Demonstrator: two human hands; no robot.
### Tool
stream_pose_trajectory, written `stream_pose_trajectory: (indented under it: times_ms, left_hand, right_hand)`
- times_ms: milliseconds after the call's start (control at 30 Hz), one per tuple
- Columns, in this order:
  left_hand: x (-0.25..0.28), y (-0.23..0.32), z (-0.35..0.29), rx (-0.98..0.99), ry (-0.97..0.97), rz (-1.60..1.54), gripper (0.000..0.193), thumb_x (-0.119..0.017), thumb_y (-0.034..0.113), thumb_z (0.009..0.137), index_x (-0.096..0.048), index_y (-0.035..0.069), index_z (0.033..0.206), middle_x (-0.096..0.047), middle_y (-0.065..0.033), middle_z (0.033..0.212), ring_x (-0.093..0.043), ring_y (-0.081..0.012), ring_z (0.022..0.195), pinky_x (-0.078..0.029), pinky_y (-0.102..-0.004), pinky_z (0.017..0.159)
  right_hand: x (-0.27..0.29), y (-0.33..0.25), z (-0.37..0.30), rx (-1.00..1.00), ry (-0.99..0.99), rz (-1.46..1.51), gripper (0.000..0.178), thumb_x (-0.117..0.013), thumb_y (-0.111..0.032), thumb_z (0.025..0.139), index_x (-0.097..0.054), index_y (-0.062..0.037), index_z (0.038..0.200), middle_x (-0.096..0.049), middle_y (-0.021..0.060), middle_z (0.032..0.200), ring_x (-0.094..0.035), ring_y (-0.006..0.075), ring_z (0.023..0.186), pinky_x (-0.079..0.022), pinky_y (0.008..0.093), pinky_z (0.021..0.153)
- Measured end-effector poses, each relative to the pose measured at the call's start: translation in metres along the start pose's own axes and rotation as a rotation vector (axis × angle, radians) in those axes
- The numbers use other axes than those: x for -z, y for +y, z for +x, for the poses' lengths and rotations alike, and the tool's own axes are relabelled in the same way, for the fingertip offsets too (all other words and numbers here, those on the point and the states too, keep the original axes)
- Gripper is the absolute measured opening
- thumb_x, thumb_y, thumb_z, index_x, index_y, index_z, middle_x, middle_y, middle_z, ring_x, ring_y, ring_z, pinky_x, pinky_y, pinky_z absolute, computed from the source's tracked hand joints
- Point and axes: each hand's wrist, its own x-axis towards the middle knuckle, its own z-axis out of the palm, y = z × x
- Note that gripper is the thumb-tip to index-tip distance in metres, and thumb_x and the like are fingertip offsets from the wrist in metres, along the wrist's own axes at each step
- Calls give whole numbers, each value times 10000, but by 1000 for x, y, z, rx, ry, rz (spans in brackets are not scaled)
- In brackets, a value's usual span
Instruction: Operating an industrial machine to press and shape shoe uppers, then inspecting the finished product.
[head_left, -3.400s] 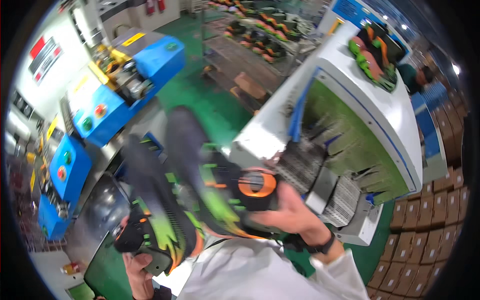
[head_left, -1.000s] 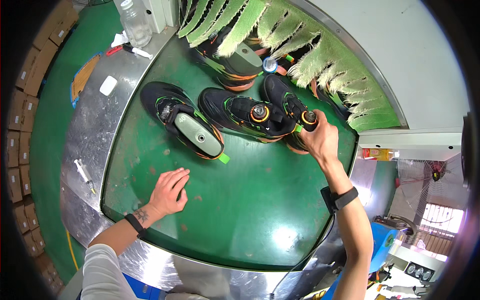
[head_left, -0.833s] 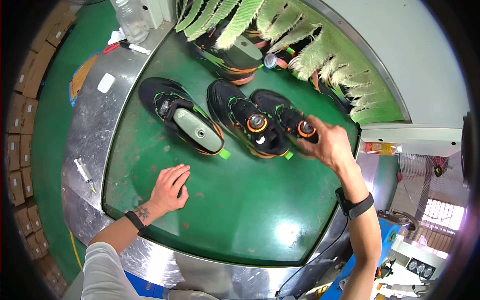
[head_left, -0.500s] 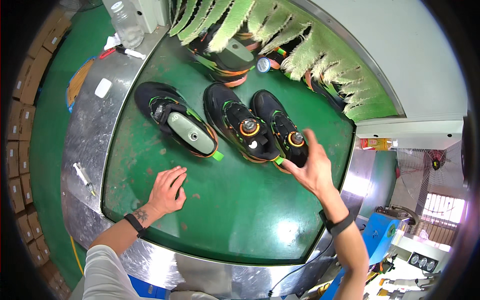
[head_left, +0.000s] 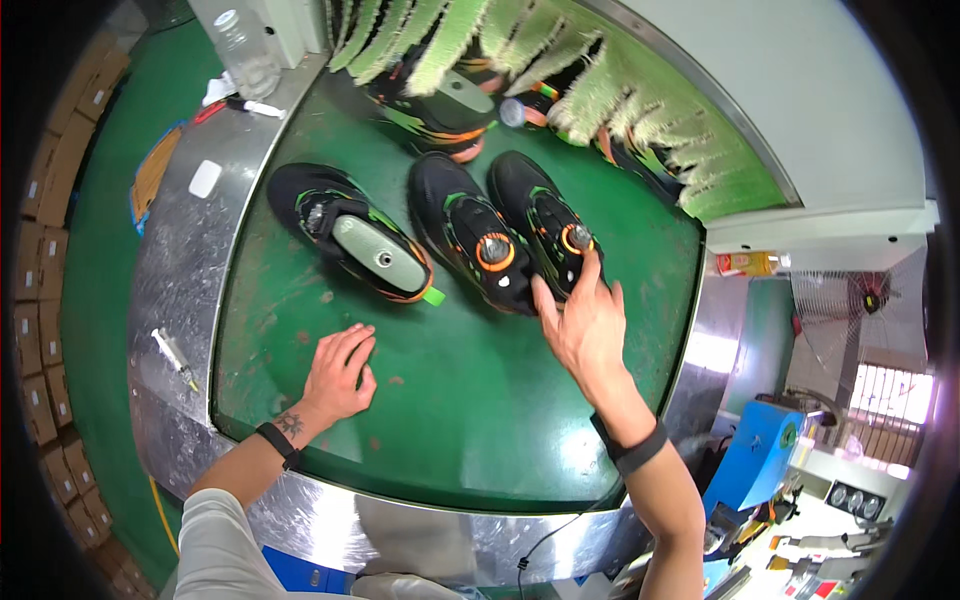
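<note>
My right hand (head_left: 585, 330) grips the heel end of the rightmost black shoe (head_left: 530, 190), thumb on its left side and fingers reaching up by its orange-ringed dial. The heel is largely hidden by the hand. Close on its left lies a second black shoe (head_left: 447, 205) with a matching dial. Farther left, a third black shoe (head_left: 300, 190) has a grey-green shoe last (head_left: 378, 255) inside it and a bright green heel tab. My left hand (head_left: 340, 375) hovers over or rests on the green surface (head_left: 470, 400) below that shoe, fingers loosely bent, thumb apart, holding nothing.
More shoes (head_left: 435, 125) stand partly under a frayed green strip curtain (head_left: 660, 130) at the back. On the metal border (head_left: 185, 270) are a syringe (head_left: 175, 358), a white lid (head_left: 205, 179), a marker (head_left: 255, 106) and a clear bottle (head_left: 246, 55).
My right hand has moved left and closed on the rightmost shoe, which has shifted away from me, its heel drawing level with the middle shoe. My left hand stays nearly still.
</note>
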Motion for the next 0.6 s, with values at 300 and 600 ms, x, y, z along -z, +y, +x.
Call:
stream_pose_trajectory:
  times_ms: [300,600]
  left_hand:
    - [2,-5,-4,-1,32,13,445,-601,67,714,-557,-7,1150,-547,-126,1260,-522,-294,1199,-404,-439,995]
    - [-5,-11,-20,-21,56,-12,404,-592,105,742,-578,2,1132,-550,-120,1262,-526,-280,1193,-399,-438,1004]
  right_hand:
    - [-15,-21,41,-5,-440,215,485,-688,-156,748,-407,2,1110,-645,231,749,-650,430,710,-534,496,670]
    - [36,-27,-105,-236,-338,398,626,-683,-121,673,-445,-71,1250,-657,252,859,-634,476,793,-521,514,711]
